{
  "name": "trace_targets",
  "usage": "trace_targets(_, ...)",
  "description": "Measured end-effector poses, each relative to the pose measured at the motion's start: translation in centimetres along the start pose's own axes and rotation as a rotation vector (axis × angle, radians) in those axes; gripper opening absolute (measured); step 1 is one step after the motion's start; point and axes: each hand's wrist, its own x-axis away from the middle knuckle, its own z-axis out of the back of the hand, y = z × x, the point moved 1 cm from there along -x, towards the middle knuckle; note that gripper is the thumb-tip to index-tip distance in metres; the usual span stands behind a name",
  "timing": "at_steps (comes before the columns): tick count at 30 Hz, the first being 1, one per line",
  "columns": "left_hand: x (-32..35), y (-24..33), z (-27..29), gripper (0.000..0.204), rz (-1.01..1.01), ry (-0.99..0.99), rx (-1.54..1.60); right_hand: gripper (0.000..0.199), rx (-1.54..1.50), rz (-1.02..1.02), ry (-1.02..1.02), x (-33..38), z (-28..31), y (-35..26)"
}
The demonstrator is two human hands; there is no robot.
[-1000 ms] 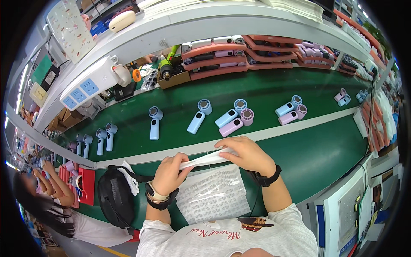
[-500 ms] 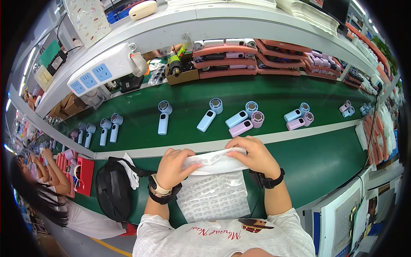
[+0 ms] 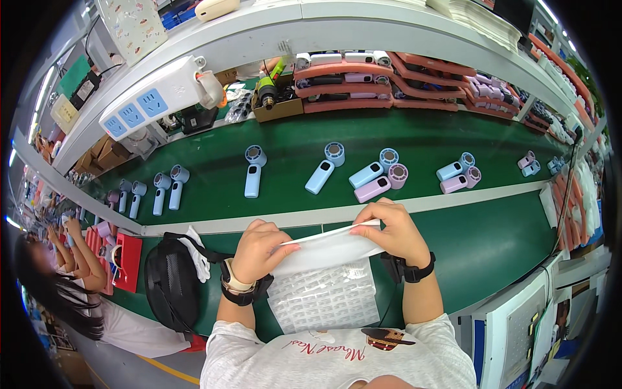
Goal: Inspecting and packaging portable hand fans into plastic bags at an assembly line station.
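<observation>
A white paper sheet, folded over into a band, is stretched between my two hands above the near table. My left hand pinches its left end between thumb and fingers. At the other end, the fingers and thumb of my right hand grip the upper corner. Beneath it lies a sheet of small printed labels with a glossy, clear surface, its far edge covered by the paper. Both of my wrists wear black straps with small devices.
Beyond a pale rail, several blue and purple handheld fans lie on the green belt. A black bag sits left of me, near a red tray. Pink foam trays stand stacked behind. A co-worker sits at left.
My hands have drawn slightly apart, pulling the folded sheet straighter; its printed lines no longer show. The fans appear slightly further right in the picture.
</observation>
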Motion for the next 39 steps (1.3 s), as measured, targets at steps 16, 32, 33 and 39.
trace_targets(16, 0.2, 0.5, 0.4, 0.018, 0.221, 0.19, 0.244, 0.011, -0.083, -0.008, 0.086, 0.0, -0.2, 0.0)
trace_targets(32, 0.0, 0.5, 0.9, 0.016, -0.014, 0.16, 0.038, 0.015, 0.048, 0.043, 0.068, 0.3, 0.5, 0.3)
trace_targets(33, -0.1, 0.4, 0.9, 0.016, 0.016, 0.174, 0.071, 0.016, 0.026, 0.055, 0.084, 0.2, 0.5, 0.2)
trace_targets(39, 0.0, 0.3, 0.7, 0.014, 0.188, 0.326, 0.302, 0.015, 0.032, 0.106, 0.082, 0.0, 0.8, 0.2)
